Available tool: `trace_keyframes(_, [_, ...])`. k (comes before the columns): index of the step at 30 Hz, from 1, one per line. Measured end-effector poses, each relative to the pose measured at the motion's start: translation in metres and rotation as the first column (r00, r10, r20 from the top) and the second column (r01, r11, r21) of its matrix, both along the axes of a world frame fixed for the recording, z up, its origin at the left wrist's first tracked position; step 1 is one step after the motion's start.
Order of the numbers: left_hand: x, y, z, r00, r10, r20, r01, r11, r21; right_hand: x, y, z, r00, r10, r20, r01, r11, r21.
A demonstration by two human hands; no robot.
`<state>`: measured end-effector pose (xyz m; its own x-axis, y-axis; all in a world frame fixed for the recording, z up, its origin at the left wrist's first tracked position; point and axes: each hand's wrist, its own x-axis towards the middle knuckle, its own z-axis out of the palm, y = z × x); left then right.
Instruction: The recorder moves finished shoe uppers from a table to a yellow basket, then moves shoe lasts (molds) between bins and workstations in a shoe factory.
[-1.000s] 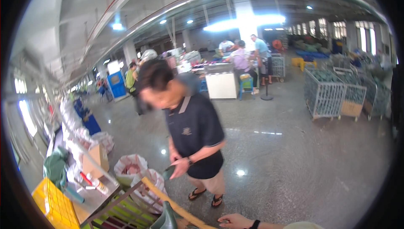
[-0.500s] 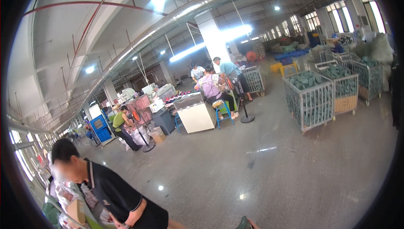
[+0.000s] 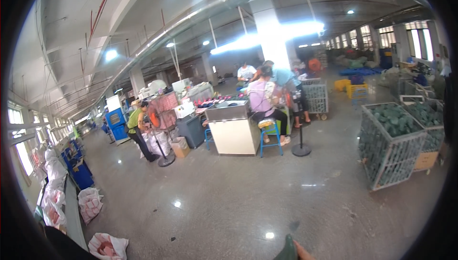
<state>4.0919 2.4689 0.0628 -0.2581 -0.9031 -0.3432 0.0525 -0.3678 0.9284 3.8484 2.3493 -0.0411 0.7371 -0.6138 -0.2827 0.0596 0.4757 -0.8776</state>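
At the lower edge, right of the middle, part of my right hand (image 3: 303, 251) shows, closed on a dark green, smooth item with a rounded tip (image 3: 287, 249). Only a finger or so is visible beside it, and the picture cuts off the rest of the hand. What kind of item it is I cannot make out. My left hand is out of the picture. Grey floor lies around the held item, and nothing else is close to it.
Wheeled cages (image 3: 393, 140) with green pieces stand at right. Ahead, people work around a white-fronted table (image 3: 234, 137), near a blue stool (image 3: 269, 138) and a fan stand (image 3: 301, 149). White sacks (image 3: 89, 203) and a long bench (image 3: 72, 212) line the left.
The view has shifted, and the cages sit farther right. The person in black at the lower left has mostly left the picture. More of the green item in my right hand shows.
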Motion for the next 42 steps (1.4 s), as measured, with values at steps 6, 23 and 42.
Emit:
trace_keyframes(6, [0.17,-0.126,0.017,0.838,0.524,0.153,-0.493,0.846,-0.202,0.168,-0.214,-0.03,0.893,0.447,-0.053,-0.449,0.892,-0.046])
trace_keyframes(23, [0.778,-0.608,-0.005,0.66,0.75,0.045,-0.719,0.648,-0.251,0.888,-0.663,0.123,0.754,0.635,-0.169,-0.648,0.761,-0.032])
trace_keyframes(42, [1.499,-1.096,0.035,0.567,0.694,0.444,-0.411,0.705,-0.578,1.577,-1.129,0.1,0.897,0.421,0.137,-0.433,0.898,0.074])
